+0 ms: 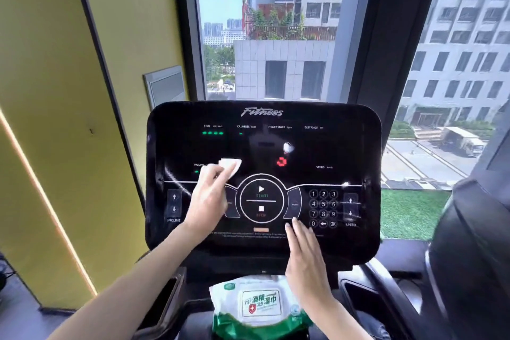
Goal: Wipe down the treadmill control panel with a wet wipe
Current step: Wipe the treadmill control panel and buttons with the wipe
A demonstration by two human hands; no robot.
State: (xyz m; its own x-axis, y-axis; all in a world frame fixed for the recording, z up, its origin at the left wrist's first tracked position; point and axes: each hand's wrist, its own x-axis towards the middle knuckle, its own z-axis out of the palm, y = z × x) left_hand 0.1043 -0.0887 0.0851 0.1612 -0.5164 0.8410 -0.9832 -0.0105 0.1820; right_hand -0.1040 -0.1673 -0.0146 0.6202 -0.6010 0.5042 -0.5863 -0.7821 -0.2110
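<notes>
The black glossy treadmill control panel (325,146) fills the middle of the view, lit with green dashes and a red digit. My left hand (207,199) presses a white wet wipe (230,165) against the panel's left half, beside the incline readout and left of the round start/stop dial. My right hand (303,251) rests flat with fingers together on the panel's lower edge, fingertips just under the right side button, left of the number keypad. It holds nothing.
A green and white wet wipe pack (259,306) lies on the tray below the panel. Cup holders (356,295) flank it. A yellow wall (55,91) stands to the left and a large window (276,22) lies behind the panel.
</notes>
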